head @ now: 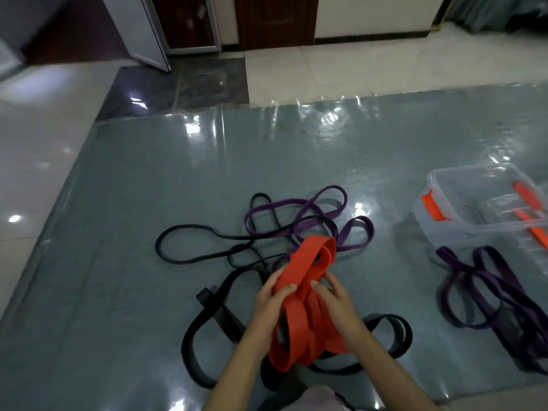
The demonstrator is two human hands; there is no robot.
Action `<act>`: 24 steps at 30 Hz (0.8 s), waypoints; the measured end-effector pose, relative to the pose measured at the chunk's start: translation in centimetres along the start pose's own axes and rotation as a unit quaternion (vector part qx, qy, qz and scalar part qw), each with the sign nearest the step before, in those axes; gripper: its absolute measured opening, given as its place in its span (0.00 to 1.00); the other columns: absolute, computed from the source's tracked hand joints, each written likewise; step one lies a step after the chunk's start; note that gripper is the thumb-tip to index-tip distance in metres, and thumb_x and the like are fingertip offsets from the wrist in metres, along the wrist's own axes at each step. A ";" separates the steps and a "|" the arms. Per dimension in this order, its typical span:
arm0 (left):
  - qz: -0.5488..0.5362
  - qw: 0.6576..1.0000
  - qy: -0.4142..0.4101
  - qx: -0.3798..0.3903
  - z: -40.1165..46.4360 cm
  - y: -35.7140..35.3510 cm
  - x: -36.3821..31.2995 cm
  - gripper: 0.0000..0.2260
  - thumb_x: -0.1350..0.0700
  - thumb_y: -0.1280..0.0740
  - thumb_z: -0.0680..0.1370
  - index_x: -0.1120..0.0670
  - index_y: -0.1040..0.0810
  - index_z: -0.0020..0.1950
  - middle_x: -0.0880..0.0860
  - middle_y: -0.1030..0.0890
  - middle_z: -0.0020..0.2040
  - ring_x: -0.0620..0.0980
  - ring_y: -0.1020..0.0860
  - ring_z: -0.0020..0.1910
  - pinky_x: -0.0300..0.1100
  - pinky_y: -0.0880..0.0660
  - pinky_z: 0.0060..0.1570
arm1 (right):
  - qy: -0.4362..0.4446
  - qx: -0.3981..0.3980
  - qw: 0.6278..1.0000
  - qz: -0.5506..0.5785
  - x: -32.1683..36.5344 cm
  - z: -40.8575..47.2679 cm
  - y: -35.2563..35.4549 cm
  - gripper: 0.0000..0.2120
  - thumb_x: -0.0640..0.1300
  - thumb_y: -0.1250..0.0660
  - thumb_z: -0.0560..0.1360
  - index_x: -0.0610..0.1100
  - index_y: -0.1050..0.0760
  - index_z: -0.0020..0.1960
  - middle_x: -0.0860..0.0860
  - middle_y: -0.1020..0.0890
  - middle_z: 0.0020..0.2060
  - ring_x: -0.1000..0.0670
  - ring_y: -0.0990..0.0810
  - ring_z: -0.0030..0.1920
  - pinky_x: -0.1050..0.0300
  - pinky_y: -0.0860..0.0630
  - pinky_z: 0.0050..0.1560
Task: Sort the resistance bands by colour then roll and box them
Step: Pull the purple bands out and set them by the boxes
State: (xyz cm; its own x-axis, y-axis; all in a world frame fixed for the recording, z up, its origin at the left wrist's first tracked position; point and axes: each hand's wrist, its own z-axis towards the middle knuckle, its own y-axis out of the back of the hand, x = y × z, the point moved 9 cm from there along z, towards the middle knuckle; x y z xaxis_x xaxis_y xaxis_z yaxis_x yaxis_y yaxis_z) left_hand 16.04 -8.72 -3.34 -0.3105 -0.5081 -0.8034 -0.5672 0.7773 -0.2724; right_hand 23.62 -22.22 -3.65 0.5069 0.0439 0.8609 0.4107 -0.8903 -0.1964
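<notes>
1. Left hand (271, 304) and right hand (335, 301) both grip the bundled wide red rubber bands (305, 295), held above the glossy grey-blue floor mat (118, 232)
2. Loose purple bands (299, 215) lie beyond; clear plastic box (462, 215) sits right

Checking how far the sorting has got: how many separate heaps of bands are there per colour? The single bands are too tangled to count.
Red: 1, the red bunch held in the left hand and right hand
Purple: 2, the middle purple tangle and the purple pile on the right
Black: 1, the black sprawl
Total: 4
</notes>
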 end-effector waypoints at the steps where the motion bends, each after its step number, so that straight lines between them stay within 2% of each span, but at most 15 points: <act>1: -0.007 1.000 -0.003 0.001 -0.4 -0.6 -0.1 0.18 0.62 0.30 0.81 0.46 0.18 0.67 0.51 0.13 0.60 0.52 0.14 0.59 0.44 0.18 0.56 | 0.014 0.009 1.000 -0.006 0.7 -0.5 0.4 0.15 0.40 0.34 0.84 0.46 0.23 0.70 0.42 0.13 0.58 0.41 0.13 0.57 0.53 0.16 0.54; 3: -0.015 1.000 -0.016 0.001 -1.1 -2.1 -0.6 0.18 0.63 0.28 0.80 0.47 0.17 0.66 0.53 0.13 0.60 0.54 0.15 0.59 0.49 0.18 0.61 | 0.039 0.003 0.999 -0.008 2.1 -1.6 1.9 0.15 0.40 0.34 0.84 0.48 0.23 0.70 0.43 0.12 0.56 0.43 0.12 0.54 0.54 0.16 0.53; 5: -0.019 0.999 -0.030 0.005 -1.8 -4.0 -1.3 0.18 0.65 0.28 0.79 0.49 0.18 0.67 0.54 0.14 0.62 0.54 0.16 0.60 0.51 0.19 0.64 | 0.065 -0.032 0.997 -0.007 3.7 -2.8 4.2 0.15 0.39 0.34 0.84 0.51 0.22 0.68 0.45 0.11 0.52 0.47 0.11 0.50 0.60 0.17 0.47; 6: -0.017 0.999 -0.039 0.012 -2.0 -5.1 -1.6 0.18 0.65 0.28 0.79 0.50 0.18 0.67 0.54 0.14 0.62 0.53 0.16 0.60 0.49 0.19 0.63 | 0.079 -0.053 0.995 -0.008 4.6 -3.4 5.4 0.15 0.38 0.35 0.84 0.52 0.21 0.66 0.46 0.10 0.50 0.50 0.11 0.47 0.62 0.18 0.45; 9: 0.001 0.997 -0.064 0.049 -2.8 -9.3 -2.4 0.19 0.63 0.24 0.76 0.51 0.18 0.65 0.54 0.13 0.59 0.48 0.14 0.53 0.40 0.18 0.51 | 0.113 -0.112 0.987 -0.015 6.2 -5.6 9.7 0.16 0.35 0.36 0.84 0.52 0.19 0.63 0.49 0.10 0.44 0.55 0.12 0.41 0.65 0.19 0.41; 13: 0.033 0.992 -0.057 0.106 -4.1 -16.5 -1.4 0.22 0.57 0.23 0.69 0.50 0.20 0.63 0.58 0.12 0.54 0.54 0.14 0.49 0.48 0.17 0.52 | 0.133 -0.185 0.974 0.008 7.7 -9.5 16.4 0.19 0.35 0.36 0.83 0.57 0.15 0.56 0.51 0.10 0.43 0.56 0.12 0.39 0.67 0.20 0.38; 16: 0.047 0.987 -0.043 0.150 -5.2 -22.7 0.5 0.22 0.59 0.23 0.71 0.52 0.21 0.64 0.61 0.12 0.54 0.57 0.15 0.49 0.51 0.18 0.54 | 0.142 -0.223 0.964 0.029 8.2 -12.6 22.3 0.14 0.37 0.36 0.84 0.52 0.17 0.61 0.52 0.10 0.46 0.57 0.12 0.43 0.67 0.20 0.41; 18: 0.055 0.983 -0.033 0.174 -6.1 -26.9 2.0 0.21 0.60 0.23 0.73 0.52 0.21 0.64 0.61 0.12 0.54 0.56 0.14 0.47 0.50 0.17 0.52 | 0.135 -0.237 0.961 0.052 8.4 -14.5 26.4 0.13 0.38 0.35 0.84 0.50 0.20 0.64 0.54 0.10 0.47 0.58 0.12 0.45 0.68 0.20 0.42; 21: 0.043 0.977 -0.009 0.208 -7.5 -33.8 5.0 0.20 0.60 0.23 0.72 0.51 0.20 0.63 0.62 0.12 0.54 0.54 0.14 0.46 0.46 0.15 0.49 | 0.145 -0.260 0.952 0.076 8.8 -17.6 33.3 0.13 0.37 0.34 0.83 0.47 0.22 0.65 0.56 0.11 0.47 0.60 0.13 0.44 0.69 0.21 0.42; 24: 0.058 0.972 -0.004 0.229 -9.1 -40.9 8.3 0.21 0.61 0.23 0.71 0.54 0.21 0.63 0.61 0.12 0.53 0.53 0.14 0.47 0.45 0.16 0.49 | 0.141 -0.280 0.945 0.093 8.4 -20.6 40.4 0.12 0.37 0.34 0.83 0.48 0.22 0.65 0.53 0.11 0.44 0.57 0.13 0.41 0.66 0.20 0.40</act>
State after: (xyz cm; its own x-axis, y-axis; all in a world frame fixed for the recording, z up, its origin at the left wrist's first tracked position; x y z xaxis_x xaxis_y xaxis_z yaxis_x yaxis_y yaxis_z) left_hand 29.73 -48.05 5.93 -0.3457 -0.4064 -0.8458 -0.1288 0.9134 -0.3862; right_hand 28.86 -67.11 5.35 0.2756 -0.1892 0.9425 -0.1708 -0.9745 -0.1457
